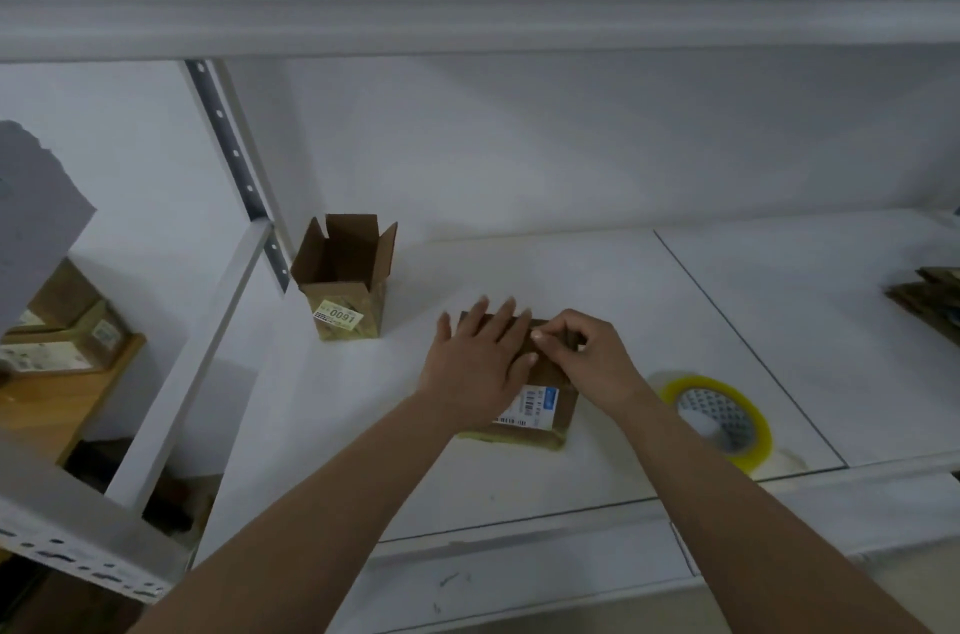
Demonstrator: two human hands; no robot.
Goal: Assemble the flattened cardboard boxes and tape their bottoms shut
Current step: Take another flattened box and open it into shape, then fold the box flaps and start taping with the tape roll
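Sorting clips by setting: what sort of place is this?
Probably a packing or stockroom bench: white metal shelving, a tape roll, an open labelled box, and flat cardboard stacked at the right.

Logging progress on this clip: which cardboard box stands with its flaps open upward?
The box with the yellow 1600 label, standing alone left of the hands. The other box is closed on top, under the left hand and right hand.

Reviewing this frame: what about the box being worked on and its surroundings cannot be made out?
Head view:
- Brown cardboard box top flaps: covered by left hand and right hand; taping unclear.
- Its white barcode label: blurred.
- Flattened cardboard stack: cut off by right edge.
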